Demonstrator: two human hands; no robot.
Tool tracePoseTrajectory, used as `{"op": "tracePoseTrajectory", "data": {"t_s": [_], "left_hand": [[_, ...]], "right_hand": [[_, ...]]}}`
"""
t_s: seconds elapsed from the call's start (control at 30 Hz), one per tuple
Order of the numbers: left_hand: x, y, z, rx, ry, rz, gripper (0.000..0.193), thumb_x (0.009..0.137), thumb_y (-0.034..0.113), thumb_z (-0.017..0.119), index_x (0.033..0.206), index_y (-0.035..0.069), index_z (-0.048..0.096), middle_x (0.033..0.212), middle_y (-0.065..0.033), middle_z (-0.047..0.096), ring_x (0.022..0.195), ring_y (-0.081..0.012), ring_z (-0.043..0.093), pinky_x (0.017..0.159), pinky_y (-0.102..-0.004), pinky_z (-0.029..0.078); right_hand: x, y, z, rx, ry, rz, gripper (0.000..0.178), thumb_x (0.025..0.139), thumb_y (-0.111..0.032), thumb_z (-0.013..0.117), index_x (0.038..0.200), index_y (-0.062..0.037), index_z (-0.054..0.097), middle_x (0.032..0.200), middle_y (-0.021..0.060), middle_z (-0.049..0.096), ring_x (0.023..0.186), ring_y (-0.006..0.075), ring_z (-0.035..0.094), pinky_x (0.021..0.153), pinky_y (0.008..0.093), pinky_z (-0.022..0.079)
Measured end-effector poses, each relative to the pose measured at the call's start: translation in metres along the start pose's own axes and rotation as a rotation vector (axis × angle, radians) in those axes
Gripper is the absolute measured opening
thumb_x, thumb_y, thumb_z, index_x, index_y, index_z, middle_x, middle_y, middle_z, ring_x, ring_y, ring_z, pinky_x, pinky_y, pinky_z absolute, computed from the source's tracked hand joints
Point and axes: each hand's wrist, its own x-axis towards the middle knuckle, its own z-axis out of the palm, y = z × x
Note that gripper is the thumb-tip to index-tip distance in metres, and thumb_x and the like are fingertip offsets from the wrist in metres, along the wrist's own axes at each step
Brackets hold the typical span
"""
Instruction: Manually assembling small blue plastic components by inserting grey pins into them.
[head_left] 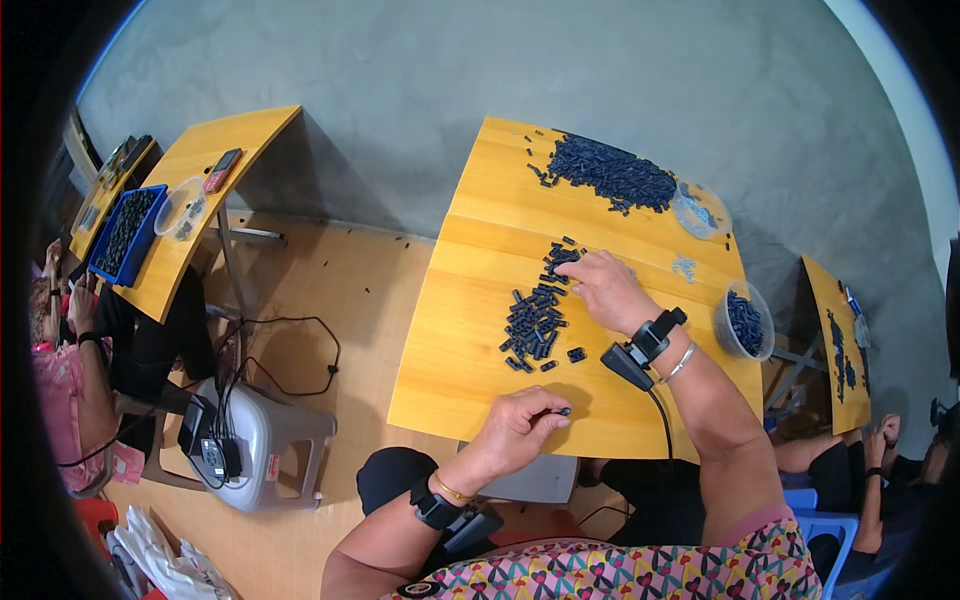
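Near the front edge of the yellow wooden table (440, 330), my left hand (520, 430) pinches a small black cylindrical piece, its dark end showing at the fingertips. My right hand (610, 290) reaches over the table with its fingers bent together and the tips down at a small cluster of black pieces (556, 258); what they grip, if anything, is hidden. Just nearer lies a looser pile of short black cylinders (532, 325), below and left of the right hand. One separate black piece (576, 354) rests to the right of that pile.
A large heap of black pieces (610, 172) covers the table's far side, beside a clear tub (702, 210). Small pale bits (684, 267) lie nearer. At right stands a clear tub of black pieces (745, 320). A grey stool (270, 440) with cables and other people's tables flank me.
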Motion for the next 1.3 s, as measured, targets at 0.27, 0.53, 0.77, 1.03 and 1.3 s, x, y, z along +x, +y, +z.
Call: {"op": "tracePoseTrajectory", "data": {"t_s": [0.27,0.53,0.77,1.03,1.3], "left_hand": [[0.0,-0.001,0.0,-0.026,-0.011,-0.005,0.013,0.079,0.003,0.064,0.091,-0.001,0.062,0.081,-0.0084,0.062,0.072,-0.0121,0.058,0.065,-0.0233,0.047],[0.0,-0.002,0.0,-0.021,-0.008,0.012,0.013,0.079,0.002,0.063,0.091,-0.001,0.062,0.08,-0.0085,0.061,0.072,-0.0126,0.058,0.065,-0.0234,0.047],[-0.001,-0.001,0.0,-0.019,0.002,0.015,0.013,0.078,0.002,0.063,0.091,-0.001,0.062,0.079,-0.0087,0.061,0.072,-0.0135,0.058,0.065,-0.0236,0.047],[0.0,-0.001,0.0,-0.02,-0.008,0.003,0.013,0.078,0.001,0.063,0.09,-0.001,0.061,0.079,-0.0096,0.061,0.071,-0.0147,0.059,0.065,-0.0246,0.047],[0.001,-0.001,0.001,0.024,0.014,0.026,0.013,0.078,0.002,0.063,0.091,-0.002,0.061,0.079,-0.0092,0.061,0.071,-0.0138,0.058,0.064,-0.0245,0.047]], "right_hand": [[0.0,0.015,-0.003,-0.043,-0.133,0.05,0.027,0.075,-0.001,0.056,0.1,-0.0064,0.06,0.089,0.0133,0.056,0.086,0.0319,0.051,0.078,0.0395,0.043],[0.0,0.013,-0.006,-0.009,-0.033,0.065,0.02,0.076,-0.002,0.056,0.095,-0.0038,0.061,0.087,0.0135,0.059,0.086,0.0319,0.052,0.079,0.0387,0.043],[0.005,0.019,-0.004,0.017,0.024,0.067,0.01,0.077,-0.004,0.055,0.085,-0.001,0.06,0.078,0.0139,0.06,0.08,0.0316,0.056,0.074,0.0388,0.045],[0.015,0.01,0.01,0.026,-0.049,0.127,0.004,0.075,-0.002,0.055,0.074,0.002,0.056,0.073,0.0199,0.058,0.075,0.0376,0.056,0.068,0.0438,0.045],[0.018,-0.002,0.003,-0.071,-0.117,0.126,0.003,0.076,-0.001,0.053,0.078,0.0016,0.053,0.073,0.0192,0.057,0.072,0.0364,0.056,0.065,0.0403,0.045]]}}
